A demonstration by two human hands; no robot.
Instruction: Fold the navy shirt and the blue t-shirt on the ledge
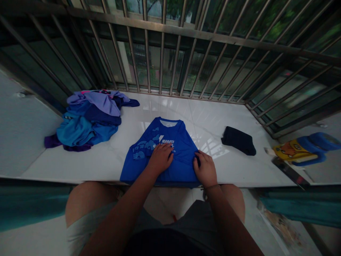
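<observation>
A blue T-shirt (pixel 183 142) with white lettering and a paler blue pattern lies front up on the white ledge, its neckline pointing away from me. Its sides are angled inward, and a patterned sleeve lies across the left part. My left hand (pixel 161 156) rests flat on the chest print with the fingers stretched out, covering some of the letters. At the shirt's right edge, my right hand (pixel 206 169) has its thumb and fingers bent around the fabric. The bottom of the shirt reaches the ledge's near edge.
A heap of blue and purple clothes (pixel 87 117) lies at the left. Right of the shirt sits a folded dark garment (pixel 238 140). A yellow and blue container (pixel 303 149) and a dark flat box (pixel 289 172) are at the far right. Metal bars (pixel 163 57) line the window behind.
</observation>
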